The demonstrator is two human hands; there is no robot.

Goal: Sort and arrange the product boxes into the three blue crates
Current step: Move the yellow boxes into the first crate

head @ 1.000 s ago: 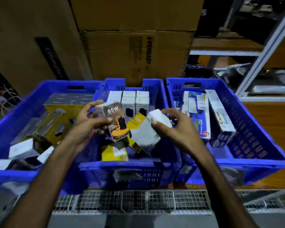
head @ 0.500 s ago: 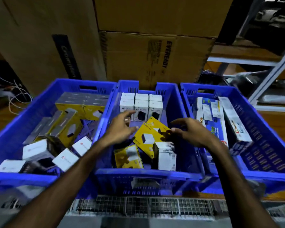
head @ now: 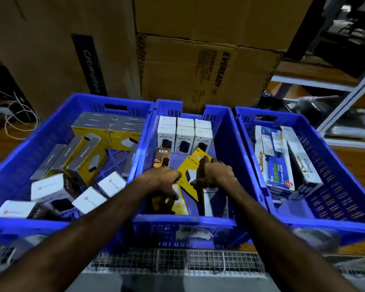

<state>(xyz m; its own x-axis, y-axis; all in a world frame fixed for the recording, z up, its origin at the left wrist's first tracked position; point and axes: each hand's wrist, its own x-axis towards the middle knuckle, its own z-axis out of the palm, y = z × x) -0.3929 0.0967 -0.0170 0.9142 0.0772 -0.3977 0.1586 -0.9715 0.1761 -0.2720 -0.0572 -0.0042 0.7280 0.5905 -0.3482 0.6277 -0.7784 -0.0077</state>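
1. Cardboard cartons (head: 209,66) stood stacked behind three blue crates set side by side on a wire rack (head: 177,262), under dim light.
2. Head view: both hands were down in the middle crate (head: 226,131). The left hand (head: 162,182) lay over a small yellow box (head: 178,204), fingers curled round its top. The right hand (head: 216,174) gripped the edge of a flat yellow box (head: 193,163), which stood tilted.
3. White boxes (head: 184,134) lined the far wall in a neat row; a 65W box (head: 162,158) stood just before them.
4. The left crate (head: 15,157) held a loose jumble; the right crate (head: 335,175) held long boxes (head: 272,161).
5. Risk, as I judged it: the tilted box could slip, tipping the 65W box or disturbing the row, since the crate floor was crowded.
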